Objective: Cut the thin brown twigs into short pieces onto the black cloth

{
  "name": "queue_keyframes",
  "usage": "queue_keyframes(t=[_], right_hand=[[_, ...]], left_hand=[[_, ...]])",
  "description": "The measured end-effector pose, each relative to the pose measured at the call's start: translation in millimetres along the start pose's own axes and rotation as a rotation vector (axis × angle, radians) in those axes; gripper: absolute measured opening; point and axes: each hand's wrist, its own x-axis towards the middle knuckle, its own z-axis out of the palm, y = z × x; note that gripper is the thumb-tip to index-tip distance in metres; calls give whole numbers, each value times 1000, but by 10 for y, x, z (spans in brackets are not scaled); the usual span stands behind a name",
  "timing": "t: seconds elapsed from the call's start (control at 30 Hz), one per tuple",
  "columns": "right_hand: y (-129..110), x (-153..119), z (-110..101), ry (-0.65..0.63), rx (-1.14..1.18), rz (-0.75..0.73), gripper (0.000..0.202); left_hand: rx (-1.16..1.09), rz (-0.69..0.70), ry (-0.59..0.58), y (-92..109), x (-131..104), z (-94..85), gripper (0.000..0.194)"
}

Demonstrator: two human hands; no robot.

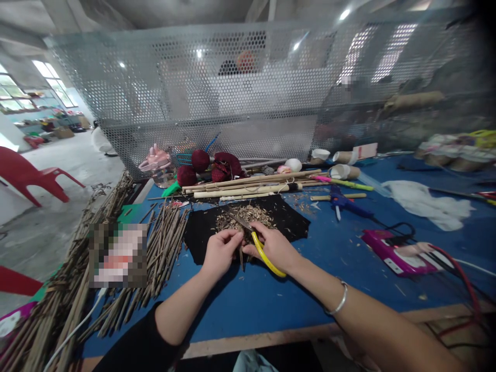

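Over a black cloth (290,219) on the blue table, both hands are close together. My right hand (273,248) is closed around yellow-handled scissors (267,256), whose blades point up and left. In a pinch, my left hand (222,250) holds a thin brown twig (242,258) that hangs down between the hands. Beneath and behind the blades lies a heap of small plant cuttings (251,213). To the left, many cut sticks (166,248) lie in a loose pile on the table.
Long twigs (73,279) run along the left edge. Behind the cloth are bamboo sticks (248,191) and dark red yarn balls (200,161), before a perforated metal screen (174,88). A blue glue gun (349,202), pink power strip (403,256) and white cloth (430,204) lie right.
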Motion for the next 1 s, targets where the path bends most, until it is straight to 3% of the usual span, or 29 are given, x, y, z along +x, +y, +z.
queue_keyframes(t=[0.67,0.87,1.0], right_hand=[[59,53,32,10,-8,14,40],[-54,19,-53,-14,-116,16,58],[-82,5,-51,-11,-78,-13,57]], left_hand=[[-12,-43,21,48,-5,-13,33],[-74,-31,81,25,19,-30,38],[-75,-28,29,33,8,-22,37]])
